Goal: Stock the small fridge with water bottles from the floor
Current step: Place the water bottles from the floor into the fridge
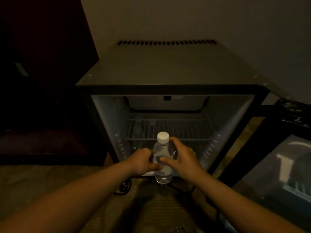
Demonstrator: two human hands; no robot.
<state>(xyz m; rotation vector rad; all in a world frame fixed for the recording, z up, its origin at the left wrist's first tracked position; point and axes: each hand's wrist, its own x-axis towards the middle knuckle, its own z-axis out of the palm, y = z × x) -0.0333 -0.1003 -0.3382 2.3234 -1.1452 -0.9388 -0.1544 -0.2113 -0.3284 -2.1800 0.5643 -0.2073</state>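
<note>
**Water bottle** (162, 149): clear plastic, upright, base low over the floor (50, 182), just short of the fridge opening; clamped from both sides.

**Left hand** (143, 159): fingers curled against the bottle's left flank, thumb at the front.

**Right hand** (182, 157): fingers wrapped round the far side near the shoulder, thumb laid across the front.

**Small fridge** (168, 64): directly beyond the hands; door (277, 165) open, to the right of the right hand.

**Wire shelf** (168, 130): just past the white cap (162, 137); faint shapes behind and below, possibly bottles, too dim to confirm.

**Power cord** (123, 188): looped on the floor below the left wrist.

Hazards, as judged:
- Cap catching the shelf's front wire if pushed in upright at this height. Probable cause: scant headroom beneath. Remedy: lowering or tilting before entry.
- Slipping through the palms. Probable cause: smooth, thin plastic, likely to yield under squeeze.
- Toppling on release. Probable cause: tall, narrow body, letting go ahead of flat contact.
- Knocking anything already at the back. Probable cause: poor light inside.
- Snagging the cord with a wrist or the bottle's base on the way in.
</note>
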